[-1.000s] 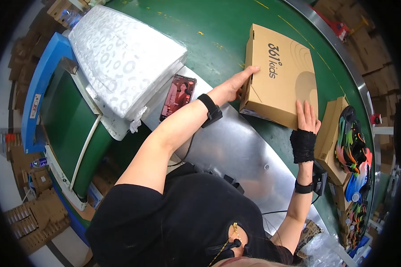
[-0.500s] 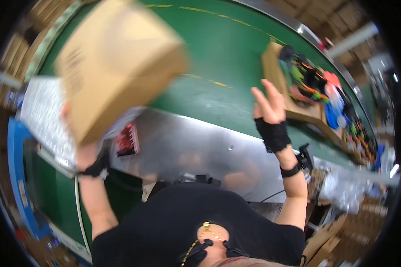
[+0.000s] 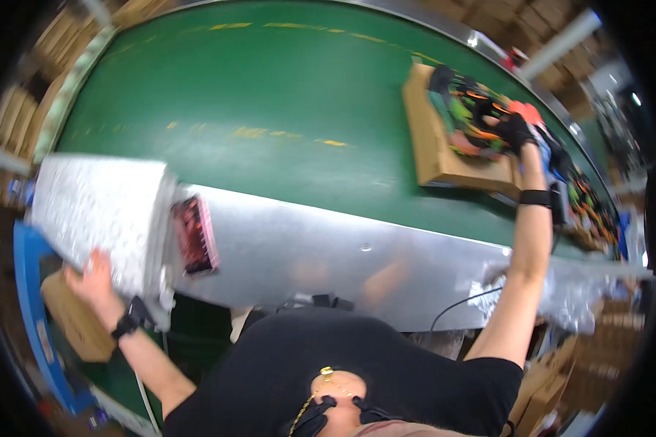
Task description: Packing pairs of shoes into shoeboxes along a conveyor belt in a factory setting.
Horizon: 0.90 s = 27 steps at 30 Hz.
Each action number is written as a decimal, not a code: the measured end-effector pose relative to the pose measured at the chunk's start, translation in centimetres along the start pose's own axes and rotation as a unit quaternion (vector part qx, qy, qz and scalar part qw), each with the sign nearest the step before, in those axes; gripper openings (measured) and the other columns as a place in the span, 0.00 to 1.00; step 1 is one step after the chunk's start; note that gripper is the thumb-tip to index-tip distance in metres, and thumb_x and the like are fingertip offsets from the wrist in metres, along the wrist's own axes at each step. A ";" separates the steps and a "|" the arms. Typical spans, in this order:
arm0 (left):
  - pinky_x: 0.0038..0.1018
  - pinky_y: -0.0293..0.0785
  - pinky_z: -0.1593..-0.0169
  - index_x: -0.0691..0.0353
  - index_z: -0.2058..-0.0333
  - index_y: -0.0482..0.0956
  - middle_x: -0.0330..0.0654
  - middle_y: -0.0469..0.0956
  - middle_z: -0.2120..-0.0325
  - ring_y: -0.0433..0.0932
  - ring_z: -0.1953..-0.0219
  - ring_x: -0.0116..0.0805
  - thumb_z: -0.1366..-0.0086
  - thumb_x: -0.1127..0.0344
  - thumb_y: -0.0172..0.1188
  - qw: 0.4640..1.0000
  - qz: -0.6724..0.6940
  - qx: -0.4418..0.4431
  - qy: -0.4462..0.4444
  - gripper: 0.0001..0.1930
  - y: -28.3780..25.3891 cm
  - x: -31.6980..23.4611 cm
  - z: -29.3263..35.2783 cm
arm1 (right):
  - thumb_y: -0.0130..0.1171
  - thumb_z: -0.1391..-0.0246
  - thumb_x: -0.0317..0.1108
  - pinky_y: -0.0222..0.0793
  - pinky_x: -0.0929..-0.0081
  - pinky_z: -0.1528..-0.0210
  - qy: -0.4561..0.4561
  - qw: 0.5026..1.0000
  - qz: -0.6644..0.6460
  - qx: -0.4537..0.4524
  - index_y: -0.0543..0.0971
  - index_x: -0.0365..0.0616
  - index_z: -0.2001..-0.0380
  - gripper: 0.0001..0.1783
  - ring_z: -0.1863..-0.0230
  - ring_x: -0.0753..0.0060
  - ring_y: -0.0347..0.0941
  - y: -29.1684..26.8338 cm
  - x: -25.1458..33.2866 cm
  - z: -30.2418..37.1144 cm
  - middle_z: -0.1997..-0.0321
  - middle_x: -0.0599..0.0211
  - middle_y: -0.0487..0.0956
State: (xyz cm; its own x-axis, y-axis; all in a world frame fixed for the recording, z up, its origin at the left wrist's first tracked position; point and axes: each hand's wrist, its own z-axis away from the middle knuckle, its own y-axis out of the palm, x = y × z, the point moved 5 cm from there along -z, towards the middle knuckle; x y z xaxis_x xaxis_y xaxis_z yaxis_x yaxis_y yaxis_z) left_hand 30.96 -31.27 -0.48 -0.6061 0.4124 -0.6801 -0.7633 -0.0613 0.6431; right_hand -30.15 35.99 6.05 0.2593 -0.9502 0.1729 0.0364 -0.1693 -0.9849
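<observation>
A green surface (image 3: 255, 87) takes up most of the view, with yellow marks broken across it. In front of it, the person's black shirt (image 3: 328, 349) fills the lower middle. Between the two runs a bare metal panel (image 3: 291, 233), shiny and slightly reflective. A white stack (image 3: 102, 211), wrapped in clear film, sits at the left end of the panel. At the right, on the green, stands a brown carton (image 3: 426, 131) with colourful shoes (image 3: 470, 109) lying at its top, black, green and orange; more footwear in coral and blue lies just beyond. A curved blue frame (image 3: 33, 277) stands at the far left, and a closed cardboard box (image 3: 76, 324) lies tilted just inside it, near the white stack. Crumpled clear plastic (image 3: 568, 298) lies at the right end of the panel. A phone (image 3: 194, 237) rests beside the stack, its screen reddish. The left hand (image 3: 97, 282) is open, fingers spread, at the upper end of the closed box; it seems to touch it, though the blur leaves this unsure. The right hand (image 3: 514, 131), in a black wrist cover, is among the shoes; I cannot tell whether it grips one. Each wrist carries a black strap (image 3: 536, 197).
</observation>
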 end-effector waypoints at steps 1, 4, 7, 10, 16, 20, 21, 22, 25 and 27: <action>0.51 0.56 0.47 0.58 0.41 0.39 0.59 0.51 0.45 0.55 0.44 0.54 0.55 0.49 0.60 1.000 0.019 -0.002 0.004 0.49 2.4 1.8 1.2 | 0.51 0.53 0.50 0.64 0.60 0.70 -0.018 0.999 0.027 -0.006 0.75 0.44 0.79 0.19 0.72 0.53 0.72 -0.1 -0.2 0.1 0.78 0.56 0.75; 0.47 0.56 0.46 0.63 0.45 0.47 0.58 0.58 0.50 0.61 0.48 0.53 0.50 0.52 0.57 0.998 -0.010 0.053 -0.016 0.40 7.9 6.0 2.4 | 0.51 0.53 0.50 0.65 0.60 0.69 -0.057 0.992 0.103 -0.042 0.75 0.43 0.78 0.20 0.70 0.53 0.72 -0.4 -2.7 2.1 0.76 0.54 0.75; 0.42 0.62 0.52 0.65 0.47 0.51 0.54 0.62 0.56 0.66 0.54 0.48 0.46 0.53 0.54 0.988 -0.112 0.098 0.036 0.33 10.0 6.8 5.1 | 0.50 0.52 0.51 0.65 0.61 0.67 -0.094 0.976 0.168 -0.103 0.75 0.42 0.76 0.21 0.69 0.53 0.72 2.7 -4.2 1.1 0.75 0.52 0.75; 0.36 0.66 0.57 0.66 0.51 0.59 0.51 0.67 0.61 0.69 0.58 0.44 0.43 0.56 0.52 0.975 -0.174 0.136 0.019 0.26 11.4 8.9 5.4 | 0.49 0.52 0.50 0.66 0.62 0.65 -0.047 0.965 0.180 -0.186 0.75 0.42 0.75 0.20 0.68 0.53 0.72 1.9 -6.0 4.5 0.74 0.51 0.74; 0.21 0.66 0.69 0.67 0.62 0.72 0.38 0.71 0.78 0.70 0.76 0.26 0.41 0.60 0.49 0.868 -0.355 0.344 0.055 0.15 17.0 14.9 11.7 | 0.58 0.68 0.41 0.62 0.63 0.61 -0.302 0.932 0.072 -0.186 0.74 0.44 0.80 0.12 0.71 0.56 0.70 3.0 7.5 19.8 0.78 0.60 0.73; 0.21 0.67 0.71 0.64 0.65 0.75 0.36 0.74 0.78 0.70 0.78 0.24 0.45 0.67 0.55 0.701 -0.365 0.609 0.063 0.10 21.9 23.9 20.9 | 0.57 0.78 0.35 0.58 0.62 0.56 -0.390 0.918 0.049 -0.052 0.74 0.45 0.84 0.10 0.72 0.63 0.69 6.0 15.5 25.5 0.79 0.65 0.72; 0.24 0.68 0.72 0.65 0.67 0.75 0.40 0.74 0.78 0.72 0.77 0.27 0.47 0.64 0.57 0.609 -0.426 0.663 0.095 0.11 23.2 25.1 24.2 | 0.56 0.78 0.34 0.57 0.61 0.55 -0.402 0.915 0.037 -0.013 0.74 0.45 0.83 0.10 0.72 0.64 0.69 6.1 17.7 26.2 0.78 0.65 0.73; 0.25 0.68 0.73 0.65 0.69 0.75 0.44 0.73 0.80 0.73 0.77 0.31 0.48 0.62 0.58 0.566 -0.415 0.707 0.086 0.12 23.9 26.4 26.8 | 0.56 0.78 0.33 0.57 0.59 0.54 -0.417 0.909 0.021 -0.004 0.75 0.45 0.81 0.11 0.72 0.65 0.69 6.0 19.1 26.9 0.77 0.66 0.73; 0.39 0.69 0.71 0.65 0.70 0.73 0.51 0.73 0.80 0.73 0.75 0.52 0.47 0.59 0.52 0.525 -0.348 0.743 0.226 0.13 24.6 30.0 31.7 | 0.59 0.76 0.32 0.55 0.58 0.52 -0.453 0.891 -0.009 0.030 0.76 0.45 0.78 0.13 0.70 0.65 0.69 7.0 20.7 28.2 0.75 0.67 0.74; 0.38 0.69 0.71 0.65 0.70 0.73 0.51 0.73 0.82 0.73 0.76 0.51 0.47 0.59 0.53 0.502 -0.405 0.749 0.154 0.14 24.1 32.9 32.5 | 0.59 0.71 0.31 0.60 0.62 0.55 -0.437 0.894 -0.057 0.088 0.76 0.44 0.79 0.09 0.72 0.62 0.69 6.9 20.4 27.4 0.76 0.67 0.74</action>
State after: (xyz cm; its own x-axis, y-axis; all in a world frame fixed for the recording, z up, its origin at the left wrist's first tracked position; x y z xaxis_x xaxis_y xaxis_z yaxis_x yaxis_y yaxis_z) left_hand -0.12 10.37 4.09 -0.4150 -0.4234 -0.8053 0.0958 0.8598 -0.5015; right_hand 1.78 22.59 2.49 0.8955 -0.3499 0.2752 0.2420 -0.1363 -0.9607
